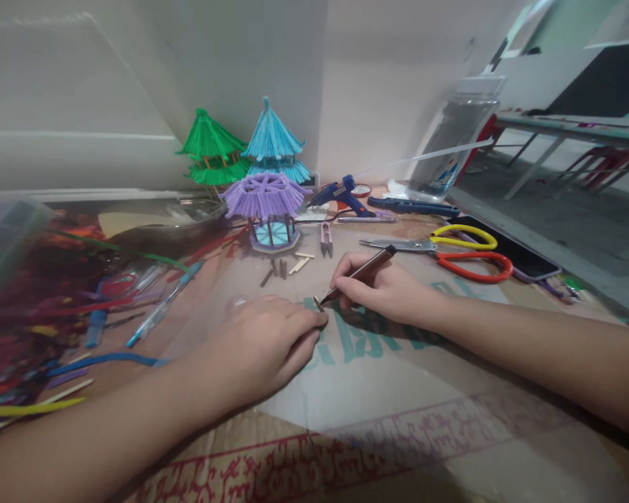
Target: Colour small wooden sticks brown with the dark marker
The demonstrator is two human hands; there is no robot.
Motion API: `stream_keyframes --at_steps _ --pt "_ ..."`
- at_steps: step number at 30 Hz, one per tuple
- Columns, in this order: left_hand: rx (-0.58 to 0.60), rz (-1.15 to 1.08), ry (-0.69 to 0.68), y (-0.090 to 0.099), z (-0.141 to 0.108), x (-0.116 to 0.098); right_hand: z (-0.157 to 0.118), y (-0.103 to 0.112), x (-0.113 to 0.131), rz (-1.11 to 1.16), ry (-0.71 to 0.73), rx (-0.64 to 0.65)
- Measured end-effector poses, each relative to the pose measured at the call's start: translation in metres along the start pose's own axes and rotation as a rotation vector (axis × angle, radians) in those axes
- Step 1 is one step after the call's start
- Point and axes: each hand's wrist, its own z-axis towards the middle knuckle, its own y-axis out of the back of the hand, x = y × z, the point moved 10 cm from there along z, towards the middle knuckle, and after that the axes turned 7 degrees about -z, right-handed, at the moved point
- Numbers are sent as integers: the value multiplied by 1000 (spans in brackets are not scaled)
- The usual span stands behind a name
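My right hand [385,286] grips a dark brown marker pen [370,265], its tip pointing down and left at a short stick piece [319,303]. My left hand [272,335] lies low on the covered table, its fingertips closed on the near end of that piece. Just beyond the hands lie several short brown sticks [282,269] and a few pale sticks [300,265]. Behind them stands a small model pavilion [267,202] with a purple roof, brown posts and a light blue floor.
At the back stand green [210,140] and blue [272,140] roofed models. A blue glue gun [343,194], small snips [326,239], scissors [472,255], a phone [508,244] and a large clear bottle [453,140] are to the right. Pens and coloured strips [110,360] clutter the left.
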Motion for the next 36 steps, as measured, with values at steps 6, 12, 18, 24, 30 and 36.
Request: stream_keyframes --at_steps 6,12,18,24,30,36 --pt "25 11 13 -1 1 0 -1 2 2 19 22 -22" --pt "34 30 17 -2 1 1 0 2 3 6 48 -26" --pt "26 12 16 0 1 -1 1 0 4 12 52 -9" --pt "18 12 14 0 0 -2 0 2 3 -20 31 -15" --pt "6 14 7 -1 -1 0 0 1 2 -2 29 -12" --pt "3 23 4 0 -1 -2 1 -2 2 8 63 7"
